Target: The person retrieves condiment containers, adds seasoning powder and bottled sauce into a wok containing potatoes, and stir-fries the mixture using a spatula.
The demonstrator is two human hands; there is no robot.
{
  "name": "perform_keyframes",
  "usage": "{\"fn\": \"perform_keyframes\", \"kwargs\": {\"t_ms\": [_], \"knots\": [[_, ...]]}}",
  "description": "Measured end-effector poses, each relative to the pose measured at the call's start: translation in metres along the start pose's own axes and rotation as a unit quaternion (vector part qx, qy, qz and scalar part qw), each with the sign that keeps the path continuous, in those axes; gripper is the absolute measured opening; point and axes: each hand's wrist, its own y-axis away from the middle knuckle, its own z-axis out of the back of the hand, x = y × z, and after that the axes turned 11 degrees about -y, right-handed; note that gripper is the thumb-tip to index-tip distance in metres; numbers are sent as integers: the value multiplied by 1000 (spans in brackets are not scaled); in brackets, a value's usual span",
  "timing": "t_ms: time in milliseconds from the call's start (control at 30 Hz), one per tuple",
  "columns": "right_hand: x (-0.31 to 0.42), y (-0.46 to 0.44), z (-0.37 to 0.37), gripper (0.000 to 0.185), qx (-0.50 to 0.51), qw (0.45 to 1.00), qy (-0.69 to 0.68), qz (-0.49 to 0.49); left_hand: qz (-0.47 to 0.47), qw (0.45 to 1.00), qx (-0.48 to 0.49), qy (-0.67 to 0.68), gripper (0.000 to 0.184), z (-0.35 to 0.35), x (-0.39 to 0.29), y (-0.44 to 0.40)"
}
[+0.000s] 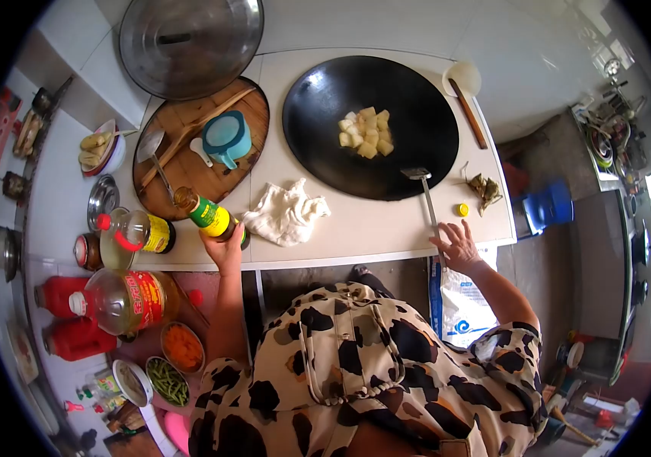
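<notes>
My left hand (226, 250) is wrapped round a dark bottle (209, 216) with a green and yellow label, tilted with its neck to the upper left. My right hand (459, 245) is at the counter's front edge, its fingers apart, by the handle end of a metal spatula (428, 198); whether they grip it is unclear. The spatula's blade rests on the near rim of a black wok (318, 114). Pale cubed pieces (367, 131) lie in the wok. A yellow cap (462, 209) sits on the counter above my right hand. A white cloth (286, 213) lies right of the bottle.
A round wooden board (177, 179) holds a blue container (226, 137), and a large lid (192, 46) stands behind. Oil bottles (131, 301) and bowls of orange (183, 346) and green (167, 381) food are at the left. A wooden-handled tool (468, 114) lies right of the wok.
</notes>
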Motion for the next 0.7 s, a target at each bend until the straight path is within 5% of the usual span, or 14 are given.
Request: {"fn": "perform_keyframes", "kwargs": {"t_ms": [233, 333, 433, 500, 600, 700], "knots": [[-54, -72, 43, 22, -56, 988, 10, 141, 31, 997, -54, 36, 59, -17, -20, 13], [-76, -121, 63, 10, -140, 980, -81, 119, 3, 997, -71, -24, 64, -13, -5, 16], [-102, -176, 65, 11, -221, 929, -279, -101, 3, 997, -74, -37, 63, -13, -7, 18], [-125, -215, 71, 19, -211, 825, -464, -244, 21, 997, -76, -25, 62, -13, -5, 18], [-158, -252, 82, 22, -152, 770, -521, -334, 54, 994, -87, -42, 59, -9, -1, 18], [-175, -278, 85, 19, -103, 790, -488, -357, 71, 990, -101, -69, 58, -11, -3, 20]]}}
